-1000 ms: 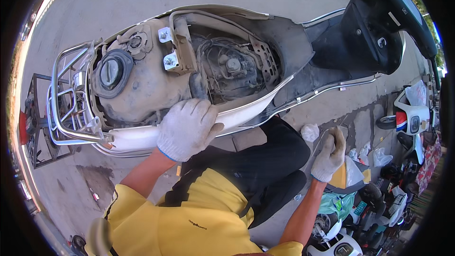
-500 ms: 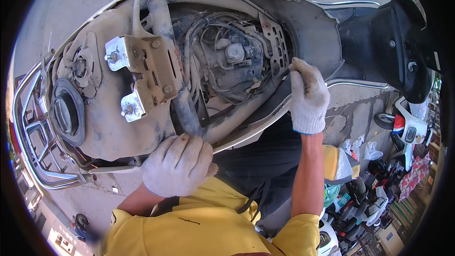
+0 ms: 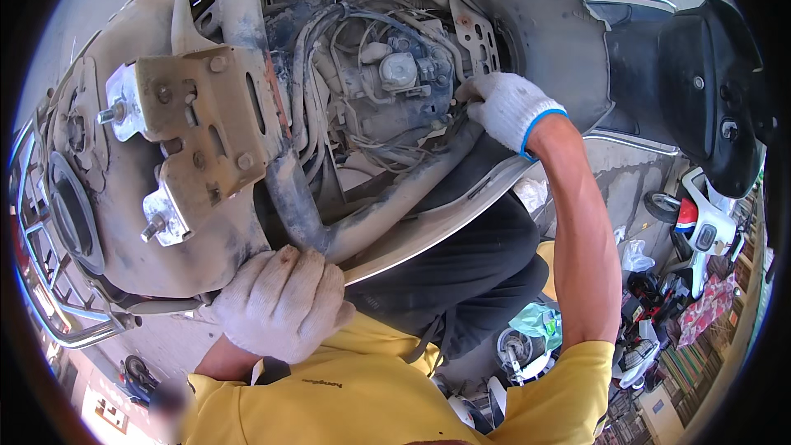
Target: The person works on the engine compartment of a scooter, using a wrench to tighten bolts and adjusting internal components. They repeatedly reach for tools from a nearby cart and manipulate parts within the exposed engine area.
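A dusty scooter lies across the view, its seat off and the engine bay [image 3: 395, 124] exposed. My left hand [image 3: 284, 301], in a white knit glove, curls its fingers over the near edge of the side panel [image 3: 441, 227]. My right hand [image 3: 512, 109], gloved too, dips into the right end of the bay beside a perforated metal bracket [image 3: 475, 38] and the near frame tube [image 3: 404, 198]. Its fingers are bent together; what lies between the fingertips is hidden. Hoses and cables surround a round metal engine part [image 3: 399, 72] left of that hand.
A rusty hinge bracket [image 3: 222, 119] with protruding bolts rises left of the bay, beyond it a black round cap [image 3: 72, 213] and a chrome rear rack [image 3: 86, 336]. The black front shield [image 3: 696, 86] stands at right. Parked scooters [image 3: 704, 235] and scattered parts lie behind my right arm.
My right hand has moved from the panel's edge leftward into the engine bay. My left hand keeps its hold on the edge. The view has shifted closer to the scooter.
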`<state>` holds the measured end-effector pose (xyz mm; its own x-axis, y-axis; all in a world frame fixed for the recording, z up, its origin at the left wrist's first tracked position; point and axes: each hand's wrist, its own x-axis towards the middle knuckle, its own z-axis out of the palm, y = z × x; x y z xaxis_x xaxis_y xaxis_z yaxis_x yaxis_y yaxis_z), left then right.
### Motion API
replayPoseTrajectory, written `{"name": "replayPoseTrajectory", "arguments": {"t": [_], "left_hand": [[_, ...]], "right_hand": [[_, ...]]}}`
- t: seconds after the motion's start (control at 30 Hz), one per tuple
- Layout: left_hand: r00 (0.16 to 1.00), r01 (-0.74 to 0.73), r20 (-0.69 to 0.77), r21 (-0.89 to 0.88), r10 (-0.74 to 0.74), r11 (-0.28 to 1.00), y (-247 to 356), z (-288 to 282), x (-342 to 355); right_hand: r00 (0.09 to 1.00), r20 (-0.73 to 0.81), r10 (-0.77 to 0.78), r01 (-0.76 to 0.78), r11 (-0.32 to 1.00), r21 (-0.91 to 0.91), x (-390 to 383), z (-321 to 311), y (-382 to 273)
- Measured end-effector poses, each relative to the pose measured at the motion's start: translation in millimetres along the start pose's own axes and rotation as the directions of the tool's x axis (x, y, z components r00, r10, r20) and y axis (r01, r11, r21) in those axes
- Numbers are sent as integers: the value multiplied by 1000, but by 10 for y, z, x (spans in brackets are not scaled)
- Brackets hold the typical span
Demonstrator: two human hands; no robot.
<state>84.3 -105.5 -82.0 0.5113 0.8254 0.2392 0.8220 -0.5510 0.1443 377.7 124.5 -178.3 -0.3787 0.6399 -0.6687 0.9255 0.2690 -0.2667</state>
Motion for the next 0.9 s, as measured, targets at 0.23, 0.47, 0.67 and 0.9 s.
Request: {"name": "replayPoseTrajectory", "arguments": {"t": [0.23,0.47,0.67,0.9], "left_hand": [[999,40,12,19,-41,999,53,26,-16],[998,70,4,-28,-70,997,137,-24,82],[991,47,129,-51,-40,998,316,-250,910],[894,93,437,47,-104,995,190,366,1730]], "right_hand": [[936,-348,-45,22,997,-70,-77,-175,126],[108,-915,389,520,762,386,-928,159,300],[143,-655,742,535,499,682,-1001,823,1164],[311,-597,739,596,337,729,-570,1368,1656]]}}
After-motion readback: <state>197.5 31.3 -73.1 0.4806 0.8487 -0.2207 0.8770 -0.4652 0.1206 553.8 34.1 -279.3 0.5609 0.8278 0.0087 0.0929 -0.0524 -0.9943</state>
